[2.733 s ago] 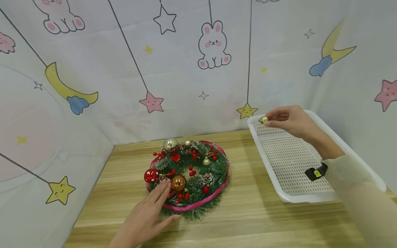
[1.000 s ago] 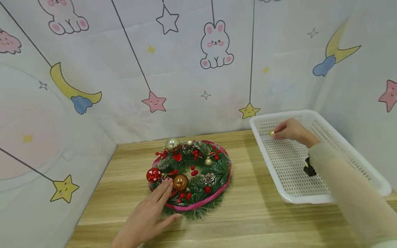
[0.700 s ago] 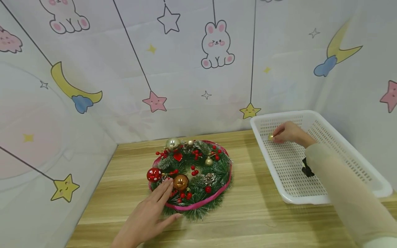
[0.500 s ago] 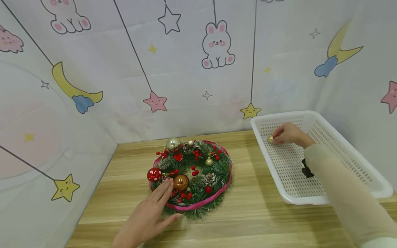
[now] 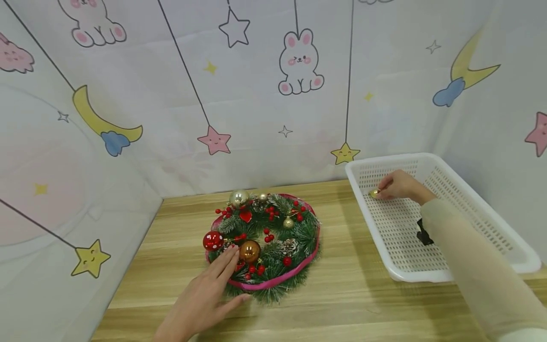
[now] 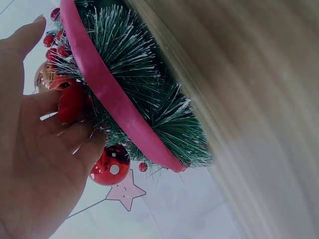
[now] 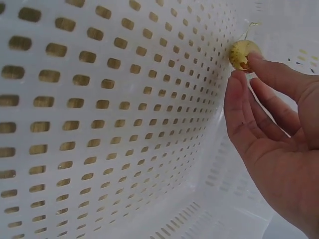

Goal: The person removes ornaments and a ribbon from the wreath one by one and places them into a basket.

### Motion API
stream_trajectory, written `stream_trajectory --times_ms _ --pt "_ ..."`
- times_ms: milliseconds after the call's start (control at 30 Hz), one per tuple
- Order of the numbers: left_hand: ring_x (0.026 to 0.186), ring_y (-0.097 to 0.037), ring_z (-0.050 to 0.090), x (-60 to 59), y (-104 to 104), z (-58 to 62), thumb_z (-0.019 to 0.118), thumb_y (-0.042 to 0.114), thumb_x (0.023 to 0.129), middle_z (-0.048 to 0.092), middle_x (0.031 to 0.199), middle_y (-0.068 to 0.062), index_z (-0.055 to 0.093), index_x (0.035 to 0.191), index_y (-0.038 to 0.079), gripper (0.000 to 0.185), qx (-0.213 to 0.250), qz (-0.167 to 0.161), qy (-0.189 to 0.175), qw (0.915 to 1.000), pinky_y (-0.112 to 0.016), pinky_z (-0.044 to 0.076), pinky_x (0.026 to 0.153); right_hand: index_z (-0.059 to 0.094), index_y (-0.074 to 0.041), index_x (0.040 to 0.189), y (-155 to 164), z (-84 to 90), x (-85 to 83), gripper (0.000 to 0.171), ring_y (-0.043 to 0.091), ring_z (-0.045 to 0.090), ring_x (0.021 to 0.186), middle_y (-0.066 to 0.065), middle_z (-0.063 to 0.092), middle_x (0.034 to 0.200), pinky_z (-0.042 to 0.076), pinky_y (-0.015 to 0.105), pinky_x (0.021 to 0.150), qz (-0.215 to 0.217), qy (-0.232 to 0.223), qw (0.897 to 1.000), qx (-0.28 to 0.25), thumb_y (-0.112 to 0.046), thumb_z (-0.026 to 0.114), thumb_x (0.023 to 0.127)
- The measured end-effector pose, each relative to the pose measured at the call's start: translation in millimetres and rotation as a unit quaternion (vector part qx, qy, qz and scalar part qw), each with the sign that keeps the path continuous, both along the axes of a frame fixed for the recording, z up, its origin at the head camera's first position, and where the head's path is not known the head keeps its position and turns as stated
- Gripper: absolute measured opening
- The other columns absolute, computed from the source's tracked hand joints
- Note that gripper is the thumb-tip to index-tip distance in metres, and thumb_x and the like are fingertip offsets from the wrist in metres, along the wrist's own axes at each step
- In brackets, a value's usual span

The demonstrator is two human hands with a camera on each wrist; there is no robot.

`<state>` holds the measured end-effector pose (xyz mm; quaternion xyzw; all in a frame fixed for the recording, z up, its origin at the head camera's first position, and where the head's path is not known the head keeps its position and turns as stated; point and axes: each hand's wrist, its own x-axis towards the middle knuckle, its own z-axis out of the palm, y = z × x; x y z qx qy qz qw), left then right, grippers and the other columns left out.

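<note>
My left hand [image 5: 202,292] lies with straight fingers on the near left edge of a Christmas wreath [image 5: 295,232], its fingertips beside a copper-brown bauble [image 5: 249,251]. The wreath is green, edged with a pink ribbon [image 6: 107,89], and bears red berries, pine cones and a red bauble with white dots [image 5: 212,241]. Down in a white plastic basket [image 5: 380,247], my right hand [image 5: 399,184] pinches a small gold bauble [image 7: 244,55] between thumb and fingertips. That bauble is low by the basket's far left corner and has a thin loop on it.
The basket stands right of the wreath on a wooden table [image 5: 337,304]. A white cloth backdrop [image 5: 256,109] printed with stars, moons and rabbits rises behind and at the sides. A black wrist device [image 5: 424,232] hangs under the right wrist.
From above the basket's far left rim, my right hand has lowered the small gold bauble into the basket near its bottom. The left hand stays on the wreath.
</note>
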<state>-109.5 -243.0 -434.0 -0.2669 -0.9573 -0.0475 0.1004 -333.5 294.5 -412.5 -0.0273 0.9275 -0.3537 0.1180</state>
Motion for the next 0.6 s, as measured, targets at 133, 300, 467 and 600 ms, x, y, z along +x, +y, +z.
stream_trajectory --times_ms 133,300,467,600 --pt "0.154 -0.030 0.045 -0.2 0.5 -0.2 0.062 0.067 0.097 0.038 0.170 -0.013 0.041 0.161 0.005 0.091 0.000 -0.003 0.003 1.0000 -0.046 0.055 0.111 0.066 0.013 0.115 -0.3 7.1 0.8 0.032 0.023 0.067 0.089 0.024 0.071 0.108 0.062 0.034 0.077 -0.001 0.005 1.000 0.013 -0.007 0.076 0.092" --pt "0.153 -0.030 0.046 0.0 0.6 -0.3 0.064 0.065 0.097 0.039 0.170 -0.013 0.042 0.161 0.005 0.091 0.003 -0.004 0.004 1.0000 -0.046 0.056 0.110 0.067 0.013 0.115 -2.8 17.9 2.0 0.030 0.025 0.071 0.089 0.025 0.072 0.108 0.064 0.041 0.082 0.010 0.019 1.000 0.017 -0.008 0.073 0.095" --pt "0.153 -0.030 0.046 -0.1 1.3 -0.3 0.068 0.063 0.096 0.040 0.170 -0.012 0.042 0.161 0.005 0.091 0.005 -0.003 0.003 1.0000 -0.046 0.057 0.109 0.069 0.010 0.112 -8.5 29.3 7.1 0.026 0.026 0.069 0.088 0.025 0.072 0.107 0.063 0.041 0.079 0.014 0.038 0.999 0.028 -0.009 0.074 0.095" --pt "0.153 -0.030 0.046 -0.7 1.5 -0.3 0.067 0.063 0.096 0.040 0.170 -0.012 0.042 0.161 0.005 0.091 0.003 -0.005 0.005 1.0000 -0.046 0.056 0.110 0.069 0.010 0.110 -11.4 40.7 11.8 0.026 0.025 0.068 0.084 0.023 0.073 0.101 0.061 0.039 0.074 0.026 0.061 0.997 0.036 -0.010 0.074 0.094"
